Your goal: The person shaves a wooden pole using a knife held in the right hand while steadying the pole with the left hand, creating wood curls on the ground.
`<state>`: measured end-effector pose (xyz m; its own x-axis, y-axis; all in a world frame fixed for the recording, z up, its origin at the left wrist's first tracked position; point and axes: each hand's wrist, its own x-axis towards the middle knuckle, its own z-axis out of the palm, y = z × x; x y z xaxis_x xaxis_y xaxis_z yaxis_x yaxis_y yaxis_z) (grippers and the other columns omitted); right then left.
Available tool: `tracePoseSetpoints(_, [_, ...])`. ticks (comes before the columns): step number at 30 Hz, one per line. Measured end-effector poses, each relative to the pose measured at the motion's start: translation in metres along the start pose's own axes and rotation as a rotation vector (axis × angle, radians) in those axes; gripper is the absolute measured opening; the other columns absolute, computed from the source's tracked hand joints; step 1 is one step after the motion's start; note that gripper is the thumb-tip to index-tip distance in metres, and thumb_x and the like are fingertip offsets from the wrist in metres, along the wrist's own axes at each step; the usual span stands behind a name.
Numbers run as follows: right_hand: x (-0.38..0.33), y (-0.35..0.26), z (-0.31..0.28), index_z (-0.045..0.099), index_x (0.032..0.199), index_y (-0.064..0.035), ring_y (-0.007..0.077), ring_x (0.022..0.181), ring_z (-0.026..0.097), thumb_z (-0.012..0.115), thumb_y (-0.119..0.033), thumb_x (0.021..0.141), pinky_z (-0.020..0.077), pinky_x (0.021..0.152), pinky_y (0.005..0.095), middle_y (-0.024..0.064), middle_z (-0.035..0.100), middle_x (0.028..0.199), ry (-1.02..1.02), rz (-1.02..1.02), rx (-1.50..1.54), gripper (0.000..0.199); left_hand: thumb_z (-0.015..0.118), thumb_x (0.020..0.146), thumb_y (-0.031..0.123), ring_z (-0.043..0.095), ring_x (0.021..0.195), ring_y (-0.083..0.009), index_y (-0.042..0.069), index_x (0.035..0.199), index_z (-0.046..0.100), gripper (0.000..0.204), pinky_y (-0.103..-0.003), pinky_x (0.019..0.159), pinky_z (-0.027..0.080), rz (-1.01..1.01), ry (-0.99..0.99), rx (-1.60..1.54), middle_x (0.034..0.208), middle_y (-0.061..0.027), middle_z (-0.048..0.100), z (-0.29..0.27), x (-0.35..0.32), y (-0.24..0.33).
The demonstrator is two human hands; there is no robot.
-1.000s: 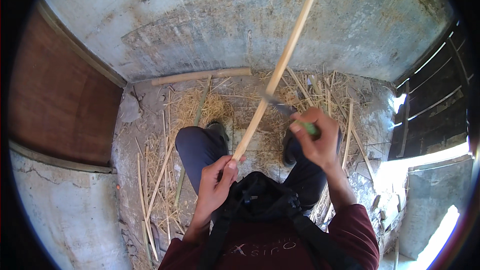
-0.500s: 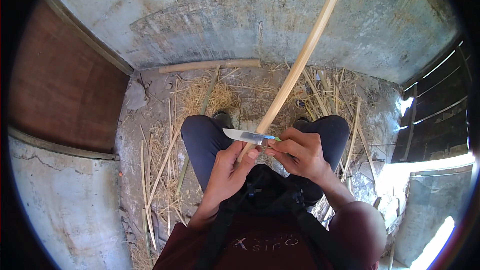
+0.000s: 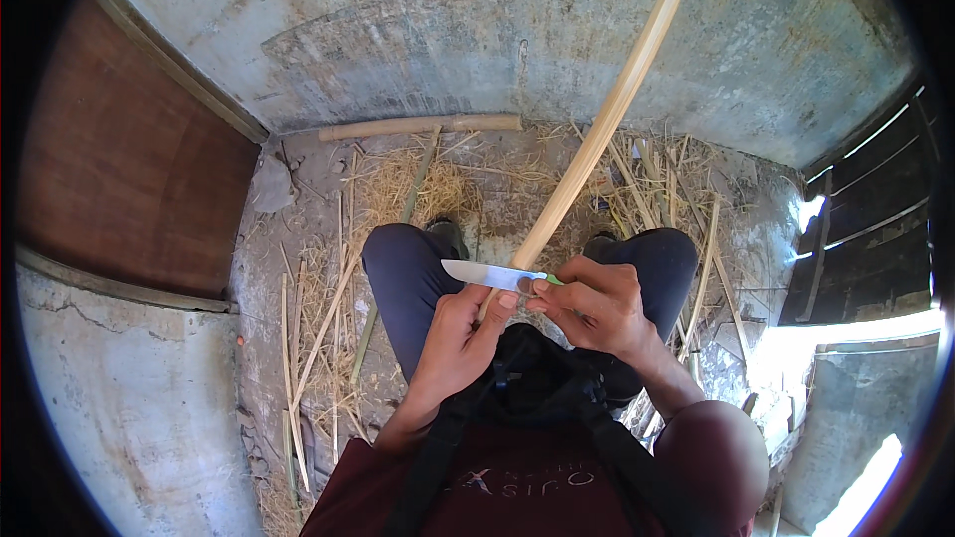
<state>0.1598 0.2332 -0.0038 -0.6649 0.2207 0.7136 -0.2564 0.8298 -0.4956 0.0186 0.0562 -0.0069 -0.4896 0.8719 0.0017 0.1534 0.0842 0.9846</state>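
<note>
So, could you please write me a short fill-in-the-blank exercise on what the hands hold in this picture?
1. The right hand holds a knife with a ____ handle.
2. The left hand grips the lower end of a long ____ stick.
3. The knife blade points to the person's ____.

Missing words: green; bamboo; left

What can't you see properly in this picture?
Head view:
- Knife handle: wrapped by the right hand; only a green bit shows.
- Bamboo strip lower end: behind the left hand.
- Feet: mostly hidden by the knees.
- Right side: washed out by sunlight.
</note>
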Motion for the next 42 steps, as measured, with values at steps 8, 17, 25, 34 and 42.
tracePoseSetpoints(8, [0.001, 0.001, -0.004, 0.079, 0.100, -0.0117, 0.0173, 0.053, 0.062, 0.093, -0.015, 0.083, 0.0459, 0.045, 0.0336, 0.0009, 0.064, 0.077, 0.007, -0.025, -0.033, 0.023, 0.061, 0.115, 0.027, 0.044, 0.060, -0.0085, -0.003, 0.118, 0.072, 0.032, -0.032, 0.055, 0.036, 0.014, -0.026, -0.032, 0.068, -0.0038, 0.056, 0.002, 0.000, 0.002])
tracePoseSetpoints(17, [0.000, 0.001, -0.001, 0.080, 0.100, -0.0127, 0.0161, 0.052, 0.060, 0.094, -0.014, 0.080, 0.0446, 0.043, 0.0327, 0.0000, 0.063, 0.076, 0.055, -0.070, -0.071, 0.025, 0.061, 0.115, 0.027, 0.040, 0.055, -0.0074, -0.001, 0.118, 0.073, 0.030, -0.033, 0.050, 0.031, 0.024, -0.046, 0.005, 0.064, -0.0045, 0.053, -0.001, -0.002, -0.002])
tracePoseSetpoints(25, [0.007, 0.014, -0.012, 0.079, 0.095, -0.0088, 0.0154, 0.052, 0.061, 0.093, -0.009, 0.082, 0.0443, 0.043, 0.0326, 0.0039, 0.067, 0.074, 0.205, -0.077, -0.176, 0.020, 0.059, 0.116, 0.029, 0.039, 0.057, -0.0074, -0.001, 0.117, 0.071, 0.032, -0.033, 0.051, 0.031, 0.032, -0.041, 0.034, 0.064, -0.0040, 0.048, -0.001, -0.001, 0.015])
tracePoseSetpoints(34, [0.011, 0.026, -0.027, 0.079, 0.093, -0.0069, 0.0166, 0.052, 0.061, 0.092, -0.006, 0.083, 0.0435, 0.045, 0.0332, 0.0063, 0.068, 0.076, 0.201, 0.034, -0.079, 0.016, 0.055, 0.118, 0.031, 0.036, 0.058, -0.0062, -0.001, 0.102, 0.062, 0.036, -0.032, 0.053, 0.030, -0.055, -0.089, -0.055, 0.064, 0.0017, 0.041, -0.004, -0.011, 0.000])
tracePoseSetpoints(42, [0.000, 0.003, -0.005, 0.080, 0.101, -0.0121, 0.0162, 0.051, 0.059, 0.094, -0.013, 0.079, 0.0424, 0.043, 0.0331, 0.0002, 0.062, 0.074, 0.040, -0.059, -0.066, 0.027, 0.057, 0.117, 0.027, 0.038, 0.059, -0.0071, -0.001, 0.110, 0.066, 0.031, -0.032, 0.053, 0.031, -0.022, -0.099, -0.119, 0.064, 0.0007, 0.045, -0.003, -0.006, -0.001])
